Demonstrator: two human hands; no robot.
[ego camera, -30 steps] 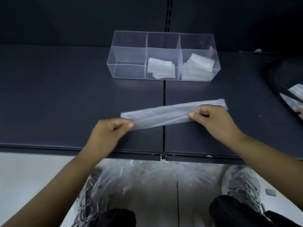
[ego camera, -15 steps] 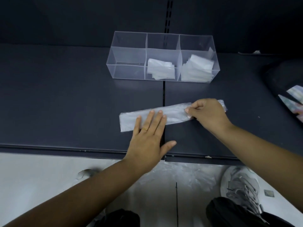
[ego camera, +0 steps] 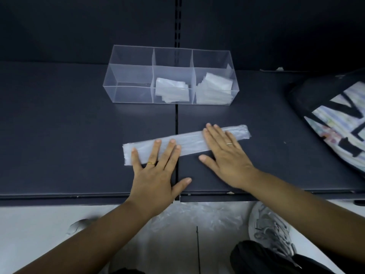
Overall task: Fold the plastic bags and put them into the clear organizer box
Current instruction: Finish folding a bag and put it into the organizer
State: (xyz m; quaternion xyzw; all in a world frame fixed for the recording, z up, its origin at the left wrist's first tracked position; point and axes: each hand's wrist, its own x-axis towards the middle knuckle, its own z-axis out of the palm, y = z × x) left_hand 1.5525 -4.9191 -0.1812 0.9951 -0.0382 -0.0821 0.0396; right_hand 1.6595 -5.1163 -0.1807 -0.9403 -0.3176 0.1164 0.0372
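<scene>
Resting on the dark shelf [ego camera: 59, 125], towards the back, is the clear organizer box [ego camera: 128, 76], divided into three compartments side by side. The middle compartment holds a few folded plastic bags [ego camera: 171, 91]; the right compartment holds a taller stack of folded bags [ego camera: 214, 88], leaning against its walls.

In front of the box, well apart from it, the plastic bag [ego camera: 189, 141] lies flat on the shelf, folded into a long narrow strip that slants up to the right across the shelf seam. The left hand [ego camera: 156, 171], wearing a gold ring [ego camera: 151, 163], is spread palm down with straight fingers pressing on the strip's left part. The right hand [ego camera: 225, 155], wearing a silver ring [ego camera: 229, 143], is likewise flat, fingers together and laid across the strip's right part; the strip's right end shows beyond it.

At the far right edge a black printed bag [ego camera: 335, 115] lies on the shelf. Below the shelf's front edge, loose clear plastic bags [ego camera: 197, 216] lie on the floor, with a grey sneaker [ego camera: 270, 228] to their right
</scene>
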